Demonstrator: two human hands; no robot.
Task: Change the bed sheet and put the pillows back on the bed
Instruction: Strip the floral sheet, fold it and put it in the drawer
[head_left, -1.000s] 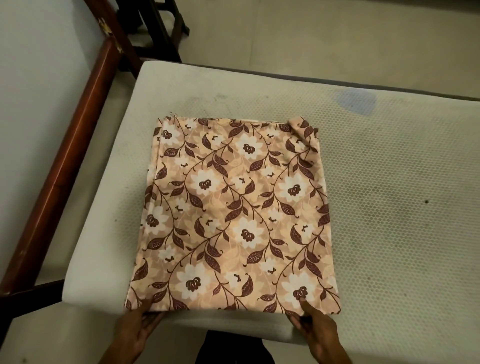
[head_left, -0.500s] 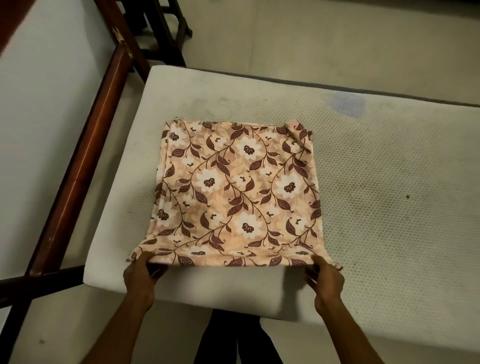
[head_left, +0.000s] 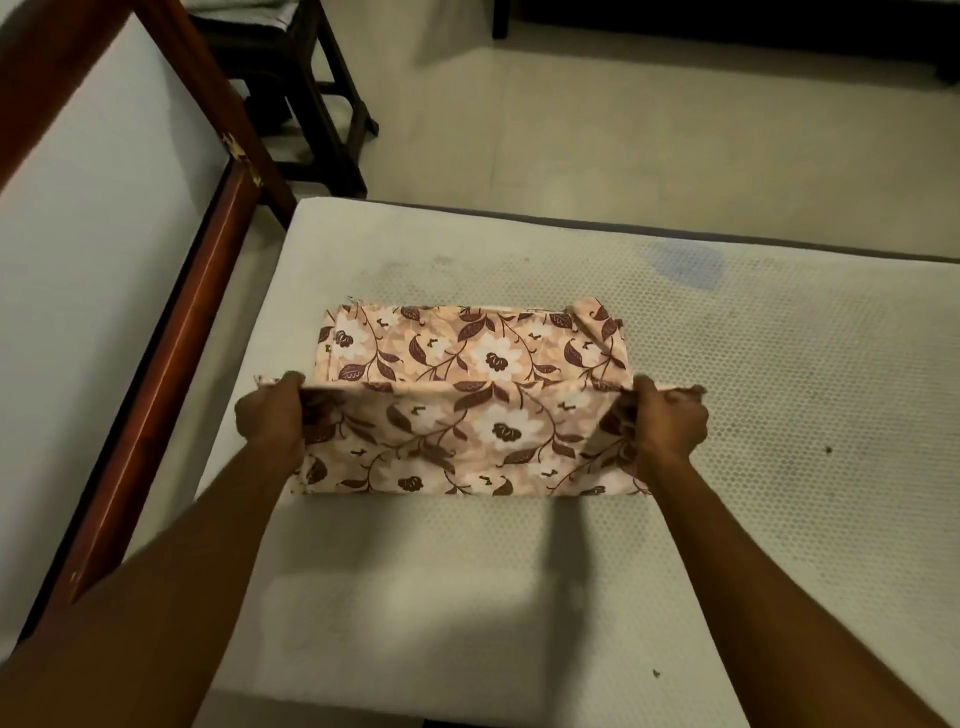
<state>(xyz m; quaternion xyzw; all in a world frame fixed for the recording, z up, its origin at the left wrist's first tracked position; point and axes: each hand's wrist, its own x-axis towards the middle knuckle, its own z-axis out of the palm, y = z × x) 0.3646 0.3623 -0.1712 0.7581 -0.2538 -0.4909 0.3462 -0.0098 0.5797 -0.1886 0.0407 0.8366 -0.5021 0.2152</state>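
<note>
Head view: we hold a folded floral sheet (head_left: 467, 410) over a bare mattress (head_left: 779, 467), near its left end beside the wooden frame (head_left: 171, 374). Our left hand (head_left: 270, 415) is closed on the sheet's left corner and our right hand (head_left: 670, 421) is closed on its right corner, each grip a tight fist on cloth. Between the fists the top layer is pulled taut and raised off the lower folds, which lie flat on the mattress and show beyond the lifted edge.

We judge the two-corner hold is meant to open the fold evenly: with both ends pinched, the layer can peel away without bunching at the middle. The sheet sits close to the frame end, probably so it can be spread from here across the rest of the mattress, which runs off to the right. The sheet's long axis lies left to right between our hands, across our line of sight; the raised edge faces away from us, toward the floor (head_left: 623, 130) beyond the bed.

How many layers remain folded underneath we cannot quite tell, since the lifted cloth is slightly blurred. No pillows are in view. A dark chair (head_left: 291, 78) stands past the frame corner, well apart from the sheet.
</note>
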